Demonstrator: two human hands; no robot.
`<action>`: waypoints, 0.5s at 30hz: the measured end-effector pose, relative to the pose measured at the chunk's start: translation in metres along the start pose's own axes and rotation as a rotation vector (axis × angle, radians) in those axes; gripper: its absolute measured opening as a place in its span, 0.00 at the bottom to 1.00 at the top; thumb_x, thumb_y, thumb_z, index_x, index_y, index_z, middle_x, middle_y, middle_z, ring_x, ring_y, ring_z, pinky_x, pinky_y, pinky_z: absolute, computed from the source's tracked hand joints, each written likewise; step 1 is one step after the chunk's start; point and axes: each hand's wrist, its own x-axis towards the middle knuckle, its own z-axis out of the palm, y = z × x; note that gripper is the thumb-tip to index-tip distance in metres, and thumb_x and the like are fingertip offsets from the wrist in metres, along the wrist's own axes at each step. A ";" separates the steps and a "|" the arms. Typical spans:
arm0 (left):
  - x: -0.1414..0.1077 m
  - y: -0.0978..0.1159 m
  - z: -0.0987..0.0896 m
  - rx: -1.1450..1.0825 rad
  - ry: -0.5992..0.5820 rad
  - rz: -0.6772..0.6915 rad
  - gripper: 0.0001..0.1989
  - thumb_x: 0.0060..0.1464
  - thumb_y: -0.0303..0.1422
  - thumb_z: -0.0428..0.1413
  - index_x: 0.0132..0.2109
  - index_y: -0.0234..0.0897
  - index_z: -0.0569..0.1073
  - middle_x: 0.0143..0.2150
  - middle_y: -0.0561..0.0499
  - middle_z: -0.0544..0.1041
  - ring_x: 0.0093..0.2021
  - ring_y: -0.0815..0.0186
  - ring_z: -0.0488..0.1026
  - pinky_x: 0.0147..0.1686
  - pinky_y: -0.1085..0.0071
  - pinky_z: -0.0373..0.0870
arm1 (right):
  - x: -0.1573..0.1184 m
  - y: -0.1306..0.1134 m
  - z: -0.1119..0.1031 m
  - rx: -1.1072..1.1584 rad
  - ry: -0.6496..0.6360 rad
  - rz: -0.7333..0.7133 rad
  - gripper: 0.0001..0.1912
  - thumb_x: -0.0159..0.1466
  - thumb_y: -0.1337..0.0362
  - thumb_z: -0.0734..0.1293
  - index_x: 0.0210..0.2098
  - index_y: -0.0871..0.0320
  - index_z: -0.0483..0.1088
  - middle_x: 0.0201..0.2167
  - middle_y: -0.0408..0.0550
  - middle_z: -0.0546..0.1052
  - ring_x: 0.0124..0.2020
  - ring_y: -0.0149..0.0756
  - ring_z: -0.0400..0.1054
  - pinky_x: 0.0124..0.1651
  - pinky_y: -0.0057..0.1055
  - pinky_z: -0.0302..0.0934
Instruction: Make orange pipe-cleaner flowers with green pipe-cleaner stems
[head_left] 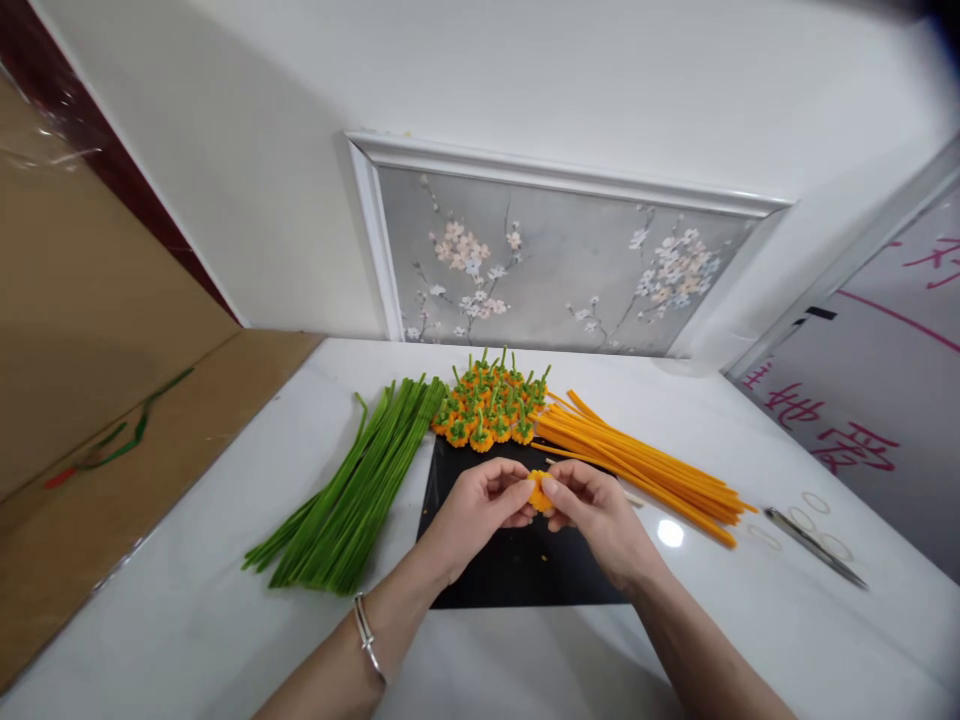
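Between my two hands is a small orange pumpkin-like piece [538, 492] of fuzzy pipe cleaner, held above a black mat [517, 570]. My left hand [487, 505] pinches its left side with thumb and fingers. From the right, my right hand [589, 505] grips the other side the same way. The fingers hide part of the piece. Just beyond, at the mat's far edge, stand several orange pumpkins [491, 405] with green stems. Orange pipe cleaners [645, 460] lie in a bundle to the right, and green pipe cleaners [360, 490] to the left.
Silver tweezers [817, 548] and several pale rings [802, 518] lie on the white tabletop [720, 620] at the right. A cardboard sheet [150, 450] borders the left side. A wall with a framed floral panel [555, 260] rises behind, and a board with pink writing [862, 420] stands at right.
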 end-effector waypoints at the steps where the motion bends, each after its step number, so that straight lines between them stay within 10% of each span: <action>1: 0.000 0.000 0.001 -0.013 0.005 -0.010 0.15 0.50 0.41 0.61 0.39 0.34 0.73 0.32 0.52 0.73 0.31 0.70 0.72 0.35 0.73 0.72 | 0.000 0.001 0.000 0.006 0.001 -0.005 0.19 0.55 0.49 0.71 0.31 0.59 0.68 0.26 0.42 0.71 0.24 0.27 0.66 0.27 0.25 0.64; 15: 0.002 -0.003 0.003 -0.076 0.043 0.035 0.15 0.49 0.38 0.63 0.40 0.34 0.73 0.34 0.51 0.74 0.32 0.70 0.72 0.37 0.72 0.72 | 0.003 0.012 0.004 0.207 0.018 -0.001 0.17 0.55 0.51 0.72 0.33 0.58 0.68 0.26 0.40 0.71 0.26 0.27 0.65 0.29 0.25 0.64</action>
